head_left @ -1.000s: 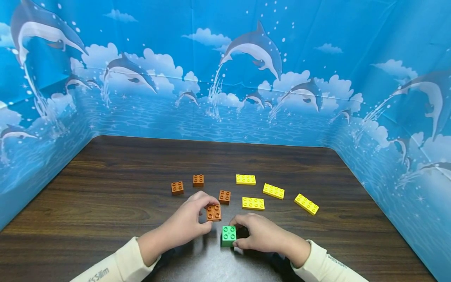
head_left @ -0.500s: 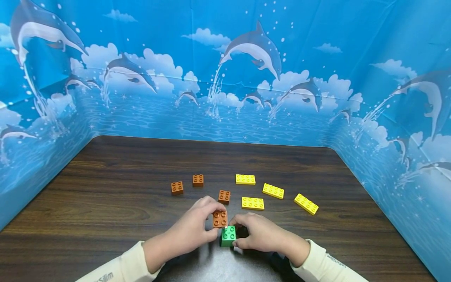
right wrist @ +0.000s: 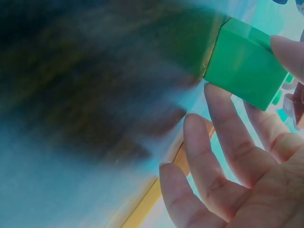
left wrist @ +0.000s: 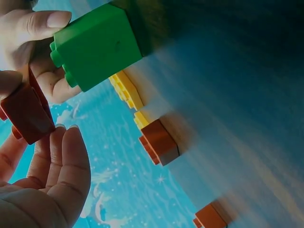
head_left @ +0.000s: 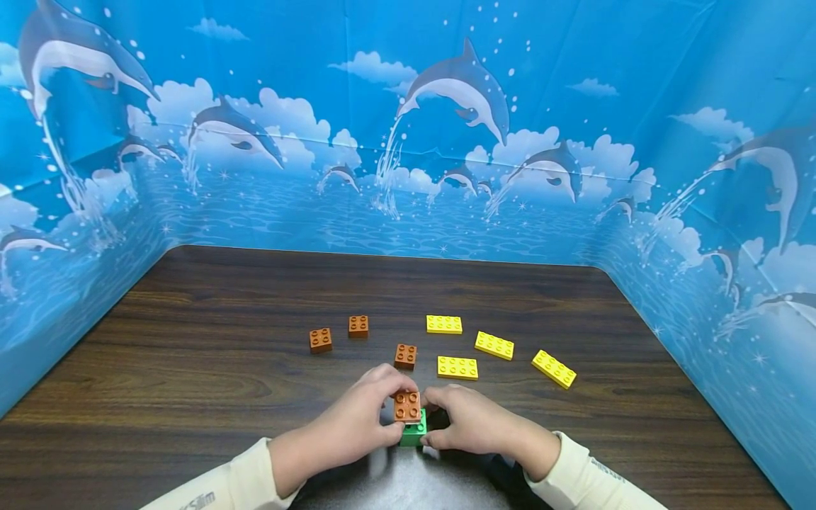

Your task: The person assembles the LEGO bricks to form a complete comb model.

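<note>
In the head view the left hand [head_left: 353,411] pinches an orange-brown toy brick [head_left: 407,407] between thumb and fingers. That brick hangs over the back part of a green brick [head_left: 414,433], hiding some of its studs. In the left wrist view the held brick [left wrist: 29,111] is tilted, with a gap between it and the studs of the green brick [left wrist: 97,47]. The right hand [head_left: 474,421] holds the green brick on the table from its right side. Thumb and fingers grip its two sides in the right wrist view, where the green brick [right wrist: 244,64] stands on the tabletop.
Behind the hands lie more orange-brown bricks [head_left: 405,356] on the dark wood table [head_left: 223,340]. Several flat yellow bricks [head_left: 457,367] are spread to the right of them. A blue dolphin-print curtain [head_left: 408,142] borders the table's back and sides.
The left hand has moved right and toward the person, bringing its orange-brown brick from beside the green brick to over it. The right hand and the green brick have stayed in place.
</note>
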{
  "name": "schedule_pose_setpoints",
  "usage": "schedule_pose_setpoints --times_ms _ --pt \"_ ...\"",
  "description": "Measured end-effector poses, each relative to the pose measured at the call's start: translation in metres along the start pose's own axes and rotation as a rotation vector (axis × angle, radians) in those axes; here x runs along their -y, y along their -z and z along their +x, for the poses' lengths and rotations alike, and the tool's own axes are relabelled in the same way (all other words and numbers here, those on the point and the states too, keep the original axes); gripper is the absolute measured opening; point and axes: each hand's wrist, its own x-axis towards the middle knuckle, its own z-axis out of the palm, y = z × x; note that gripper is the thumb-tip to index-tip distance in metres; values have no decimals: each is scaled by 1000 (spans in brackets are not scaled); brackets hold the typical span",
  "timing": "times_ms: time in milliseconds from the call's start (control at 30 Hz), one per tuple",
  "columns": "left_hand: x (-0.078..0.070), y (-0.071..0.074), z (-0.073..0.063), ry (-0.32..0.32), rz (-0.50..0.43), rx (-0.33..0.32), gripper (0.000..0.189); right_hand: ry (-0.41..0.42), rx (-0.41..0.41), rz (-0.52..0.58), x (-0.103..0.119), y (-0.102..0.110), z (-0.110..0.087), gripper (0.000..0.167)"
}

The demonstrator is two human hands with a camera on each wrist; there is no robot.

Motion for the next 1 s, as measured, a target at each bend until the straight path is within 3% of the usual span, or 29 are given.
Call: schedule_pose_setpoints --times_ms 633,1000 --pt "7 -13 6 -30 1 39 38 11 -14 -19 -1 -1 0 20" --pt "5 -9 10 -28 -9 84 36 11 -13 -7 -2 -1 0 20"
